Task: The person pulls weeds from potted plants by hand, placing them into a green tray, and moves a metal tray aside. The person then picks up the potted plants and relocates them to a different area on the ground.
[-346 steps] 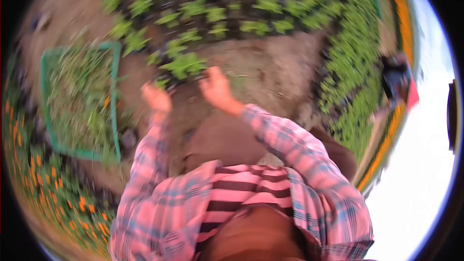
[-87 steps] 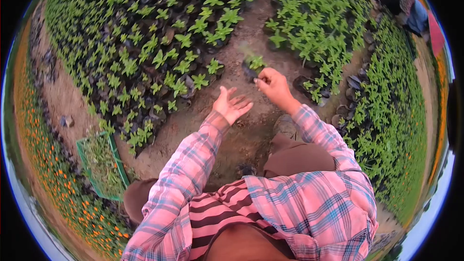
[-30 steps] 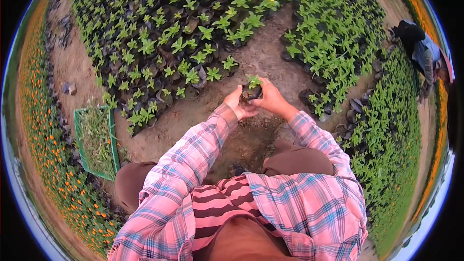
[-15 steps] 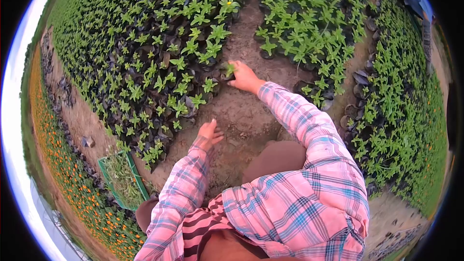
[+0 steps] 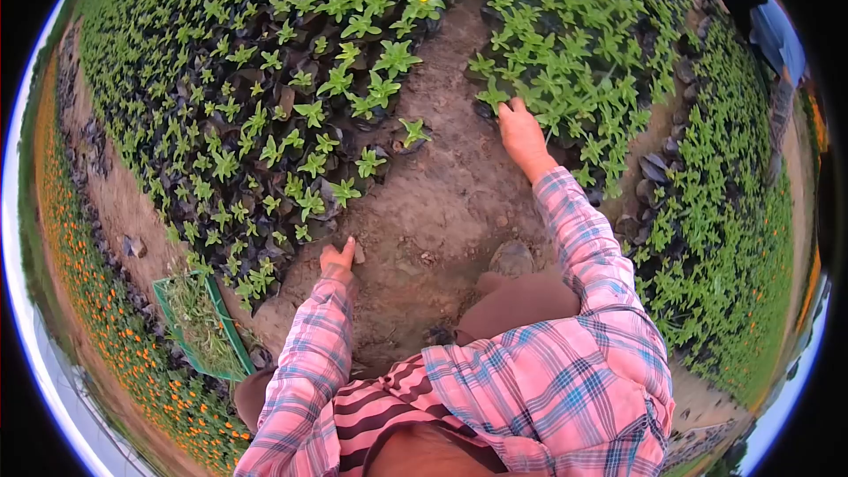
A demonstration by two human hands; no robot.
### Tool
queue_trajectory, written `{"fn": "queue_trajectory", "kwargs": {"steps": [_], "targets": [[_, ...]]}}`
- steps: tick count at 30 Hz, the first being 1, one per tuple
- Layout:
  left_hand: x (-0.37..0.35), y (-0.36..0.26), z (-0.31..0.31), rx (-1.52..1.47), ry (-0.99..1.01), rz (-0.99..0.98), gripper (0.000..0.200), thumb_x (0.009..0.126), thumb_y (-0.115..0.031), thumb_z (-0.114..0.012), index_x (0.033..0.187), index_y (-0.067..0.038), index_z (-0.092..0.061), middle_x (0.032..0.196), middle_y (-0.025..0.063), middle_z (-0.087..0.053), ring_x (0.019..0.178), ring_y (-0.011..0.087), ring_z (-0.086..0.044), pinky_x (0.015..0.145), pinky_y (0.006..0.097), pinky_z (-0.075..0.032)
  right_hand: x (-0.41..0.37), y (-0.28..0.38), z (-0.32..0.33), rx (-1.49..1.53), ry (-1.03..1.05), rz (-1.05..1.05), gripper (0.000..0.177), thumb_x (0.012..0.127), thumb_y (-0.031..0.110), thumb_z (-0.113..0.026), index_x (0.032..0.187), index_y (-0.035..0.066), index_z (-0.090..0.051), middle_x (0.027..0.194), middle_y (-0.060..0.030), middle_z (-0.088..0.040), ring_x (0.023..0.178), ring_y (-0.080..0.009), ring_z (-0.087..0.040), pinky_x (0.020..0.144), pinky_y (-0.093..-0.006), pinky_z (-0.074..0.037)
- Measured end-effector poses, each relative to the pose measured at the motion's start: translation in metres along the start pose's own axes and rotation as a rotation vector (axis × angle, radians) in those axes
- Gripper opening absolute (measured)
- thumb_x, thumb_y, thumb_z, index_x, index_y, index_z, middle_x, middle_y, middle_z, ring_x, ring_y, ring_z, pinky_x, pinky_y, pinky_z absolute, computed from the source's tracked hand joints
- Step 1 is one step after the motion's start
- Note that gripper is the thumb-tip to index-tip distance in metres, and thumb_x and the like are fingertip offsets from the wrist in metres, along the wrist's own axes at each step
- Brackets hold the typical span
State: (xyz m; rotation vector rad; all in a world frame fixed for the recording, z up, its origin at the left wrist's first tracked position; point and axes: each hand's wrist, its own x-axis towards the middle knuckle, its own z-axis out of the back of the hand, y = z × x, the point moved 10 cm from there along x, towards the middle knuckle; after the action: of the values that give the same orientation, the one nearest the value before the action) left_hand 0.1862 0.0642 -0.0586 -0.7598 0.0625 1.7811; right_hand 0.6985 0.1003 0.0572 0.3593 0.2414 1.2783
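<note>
My right hand is at the lower left edge of the right block of seedlings, its fingertips among the leaves. Its fingers are bent together, and what they grip, if anything, is hidden. My left hand hovers over bare soil beside the left block of potted seedlings, thumb and fingers apart and holding nothing. One small green seedling in a dark pot stands at the right edge of that left block.
A green crate of pulled weeds lies at the lower left, near orange flowers. Another person bends over plants at the upper right. My shoe rests on the soil.
My right hand has let go of the small seedling at the left block's edge and moved right to the other block. My left hand has shifted left and slightly down.
</note>
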Motion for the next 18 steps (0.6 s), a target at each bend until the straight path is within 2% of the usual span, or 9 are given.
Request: {"fn": "queue_trajectory", "kwargs": {"steps": [3, 4, 7, 9, 11, 14, 15, 17, 18], "targets": [[-0.004, -0.007, 0.003, 0.001, -0.082, -0.033, 0.074, 0.07, -0.061, -0.066, 0.092, 0.008, -0.056, 0.09, 0.0307, -0.061, 0.089, 0.046, -0.058, 0.077, 0.0485, -0.046, 0.01, 0.007, 0.004, 0.019, 0.055, 0.108, 0.01, 0.08, 0.005, -0.054, 0.089, 0.003, -0.051, 0.089, -0.0193, -0.054, 0.08, -0.0398, -0.058, 0.068, -0.0482, -0.048], [-0.004, -0.008, 0.003, 0.012, -0.102, -0.067, 0.075, 0.07, -0.062, -0.066, 0.093, 0.008, -0.055, 0.089, 0.0312, -0.06, 0.088, 0.0466, -0.058, 0.078, 0.0487, -0.046, 0.01, 0.017, 0.019, 0.106, -0.03, 0.139, 0.007, 0.079, 0.004, -0.053, 0.085, 0.003, -0.049, 0.086, -0.0191, -0.055, 0.079, -0.0392, -0.057, 0.067, -0.0483, -0.047], [-0.013, -0.01, 0.007, 0.017, -0.067, -0.06, 0.078, 0.07, -0.063, -0.065, 0.099, 0.008, -0.054, 0.09, 0.0326, -0.059, 0.089, 0.0479, -0.057, 0.08, 0.0491, -0.045, 0.017, 0.057, 0.044, 0.228, -0.057, 0.248, 0.017, 0.077, 0.005, -0.062, 0.085, 0.003, -0.048, 0.085, -0.0189, -0.053, 0.08, -0.0401, -0.055, 0.067, -0.0463, -0.045], [-0.013, -0.015, 0.003, -0.001, -0.017, -0.037, 0.08, 0.07, -0.064, -0.065, 0.103, 0.009, -0.054, 0.092, 0.0336, -0.058, 0.09, 0.0485, -0.056, 0.081, 0.0494, -0.045, 0.027, 0.084, 0.044, 0.248, -0.007, 0.321, 0.015, 0.076, 0.003, -0.06, 0.084, 0.002, -0.048, 0.084, -0.0173, -0.053, 0.078, -0.0384, -0.057, 0.065, -0.0447, -0.047], [-0.013, -0.008, 0.002, 0.001, 0.002, -0.004, 0.085, 0.069, -0.064, -0.065, 0.11, 0.009, -0.051, 0.099, 0.0352, -0.056, 0.095, 0.0489, -0.054, 0.085, 0.05, -0.043, 0.038, 0.105, 0.028, 0.152, 0.072, 0.447, 0.014, 0.072, 0.001, -0.054, 0.085, 0.004, -0.049, 0.084, -0.0157, -0.055, 0.074, -0.0357, -0.059, 0.063, -0.0426, -0.05], [-0.017, -0.011, 0.002, -0.037, 0.019, -0.007, 0.087, 0.069, -0.064, -0.065, 0.116, 0.008, -0.049, 0.106, 0.0355, -0.053, 0.101, 0.0488, -0.051, 0.088, 0.0493, -0.041, 0.051, 0.109, -0.006, 0.116, 0.111, 0.598, 0.018, 0.072, 0.0, -0.055, 0.09, 0.004, -0.052, 0.086, -0.0152, -0.055, 0.08, -0.0334, -0.059, 0.07, -0.0407, -0.05], [-0.016, -0.009, 0.002, -0.045, 0.016, -0.017, 0.087, 0.07, -0.064, -0.065, 0.117, 0.008, -0.048, 0.107, 0.0356, -0.052, 0.102, 0.0487, -0.05, 0.089, 0.0489, -0.041, 0.055, 0.105, -0.007, 0.108, 0.104, 0.603, 0.018, 0.072, 0.0, -0.055, 0.09, 0.004, -0.052, 0.086, -0.0152, -0.055, 0.08, -0.0334, -0.059, 0.07, -0.0407, -0.05], [-0.013, -0.001, -0.001, -0.044, 0.02, -0.015, 0.087, 0.07, -0.063, -0.065, 0.119, 0.007, -0.047, 0.109, 0.0355, -0.051, 0.103, 0.0487, -0.05, 0.089, 0.0489, -0.041, 0.062, 0.087, 0.001, 0.337, 0.046, 0.471, 0.022, 0.075, 0.001, -0.055, 0.097, 0.004, -0.057, 0.089, -0.0148, -0.057, 0.083, -0.0332, -0.06, 0.074, -0.0401, -0.05], [-0.013, 0.003, -0.004, -0.038, 0.032, -0.005, 0.088, 0.07, -0.062, -0.065, 0.121, 0.007, -0.046, 0.111, 0.0354, -0.05, 0.104, 0.0487, -0.049, 0.09, 0.0488, -0.04, 0.072, 0.077, 0.014, 0.425, 0.072, 0.32, 0.023, 0.079, 0.004, -0.056, 0.101, 0.005, -0.06, 0.093, -0.0146, -0.059, 0.085, -0.0338, -0.06, 0.075, -0.0399, -0.05]]}}
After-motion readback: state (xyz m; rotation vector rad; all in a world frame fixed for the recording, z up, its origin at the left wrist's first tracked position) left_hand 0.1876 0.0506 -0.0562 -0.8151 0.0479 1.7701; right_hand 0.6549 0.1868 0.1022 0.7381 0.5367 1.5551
